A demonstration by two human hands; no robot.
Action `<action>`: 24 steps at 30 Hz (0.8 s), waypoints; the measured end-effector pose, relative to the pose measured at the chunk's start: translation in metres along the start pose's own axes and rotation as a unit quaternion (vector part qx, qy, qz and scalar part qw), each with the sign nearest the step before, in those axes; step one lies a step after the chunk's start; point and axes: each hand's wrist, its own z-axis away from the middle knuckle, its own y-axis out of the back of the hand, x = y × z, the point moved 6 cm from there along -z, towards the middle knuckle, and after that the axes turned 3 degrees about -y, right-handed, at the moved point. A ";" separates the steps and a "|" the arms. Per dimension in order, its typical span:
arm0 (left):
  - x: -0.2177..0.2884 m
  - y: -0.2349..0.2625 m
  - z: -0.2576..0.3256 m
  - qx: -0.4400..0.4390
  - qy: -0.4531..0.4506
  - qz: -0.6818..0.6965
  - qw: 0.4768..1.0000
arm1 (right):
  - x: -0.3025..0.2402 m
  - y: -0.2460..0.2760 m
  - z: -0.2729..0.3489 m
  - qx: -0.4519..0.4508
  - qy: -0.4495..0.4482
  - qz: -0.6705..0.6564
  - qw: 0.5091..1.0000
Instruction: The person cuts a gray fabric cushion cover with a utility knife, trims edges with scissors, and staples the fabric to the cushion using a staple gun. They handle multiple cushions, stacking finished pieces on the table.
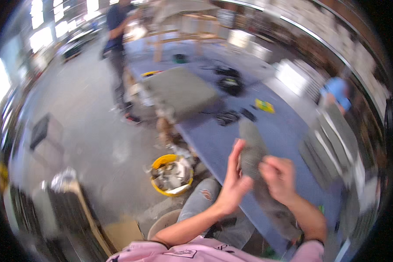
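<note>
A long grey fabric-covered piece, looking like a cushion seen edge-on, stands up between my two hands above the blue table. My left hand supports its left side, fingers stretched along it and the thumb pressed on the near face. On the other side my right hand is closed, its curled fingers pinching the edge of the fabric. Motion blur hides the exact grip and any seam. The lower end of the piece runs down toward my right forearm.
On the blue table lie a large grey cushion, black coiled items and a yellow-green packet. Grey panels are stacked at right. A yellow-rimmed scrap bucket stands on the floor. Two other people are farther off.
</note>
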 end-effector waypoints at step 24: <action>-0.076 -0.199 -0.160 -0.720 0.302 -0.354 0.514 | 0.151 0.039 0.069 0.466 -0.060 -0.444 0.763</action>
